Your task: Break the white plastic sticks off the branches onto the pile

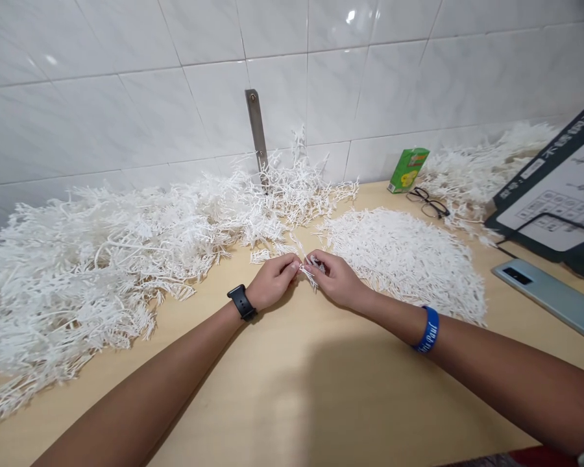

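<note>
My left hand [271,281] and my right hand [338,277] meet over the middle of the table, both closed in a pinch. Between them is a small white branched plastic piece [309,271], its thin prongs sticking out above and below the fingers. To the left lies a large tangled heap of white branched plastic pieces [126,246], reaching back to the wall. A flatter pile of short loose white bits [403,259] spreads just right of my right hand. Parts of the held piece are hidden by my fingers.
A metal bar [257,133] stands upright against the tiled wall [141,117]. Further right are a green box [407,170], eyeglasses [428,202], more white strands [481,165], a dark printed carton [559,188] and a phone [555,298]. All rest on the wooden table [253,395].
</note>
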The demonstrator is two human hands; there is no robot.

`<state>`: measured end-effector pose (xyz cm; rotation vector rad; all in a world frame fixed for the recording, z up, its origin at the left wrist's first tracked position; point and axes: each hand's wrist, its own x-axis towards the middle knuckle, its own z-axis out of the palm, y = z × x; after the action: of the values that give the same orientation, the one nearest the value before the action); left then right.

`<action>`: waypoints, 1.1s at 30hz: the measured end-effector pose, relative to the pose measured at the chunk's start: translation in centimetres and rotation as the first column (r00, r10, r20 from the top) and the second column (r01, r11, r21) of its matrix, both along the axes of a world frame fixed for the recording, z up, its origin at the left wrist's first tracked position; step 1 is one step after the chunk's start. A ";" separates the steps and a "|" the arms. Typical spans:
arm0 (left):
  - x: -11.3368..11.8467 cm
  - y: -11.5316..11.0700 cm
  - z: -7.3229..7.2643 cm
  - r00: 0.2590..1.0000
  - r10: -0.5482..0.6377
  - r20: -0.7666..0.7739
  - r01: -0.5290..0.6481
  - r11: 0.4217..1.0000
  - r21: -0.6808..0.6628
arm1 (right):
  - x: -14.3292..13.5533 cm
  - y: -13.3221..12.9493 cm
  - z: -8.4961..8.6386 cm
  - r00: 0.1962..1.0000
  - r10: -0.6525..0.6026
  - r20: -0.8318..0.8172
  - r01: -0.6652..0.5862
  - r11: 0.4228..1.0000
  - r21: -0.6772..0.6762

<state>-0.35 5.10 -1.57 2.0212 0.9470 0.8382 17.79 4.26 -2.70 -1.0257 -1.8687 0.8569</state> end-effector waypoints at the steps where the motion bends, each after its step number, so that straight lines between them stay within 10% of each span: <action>1: 0.0 0.0 0.0 0.999 -0.022 0.034 0.024 0.998 -0.054 | 0.0 0.0 0.0 1.000 -0.001 0.014 0.001 1.000 0.009; 33: -0.1 0.5 0.1 0.950 0.308 0.061 -0.294 0.941 -0.167 | -0.2 -0.4 0.3 1.000 -0.007 0.018 0.007 1.000 -0.007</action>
<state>-0.46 5.59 -1.47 1.7162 1.2525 0.9734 17.59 3.90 -2.41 -1.0467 -1.8775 0.8531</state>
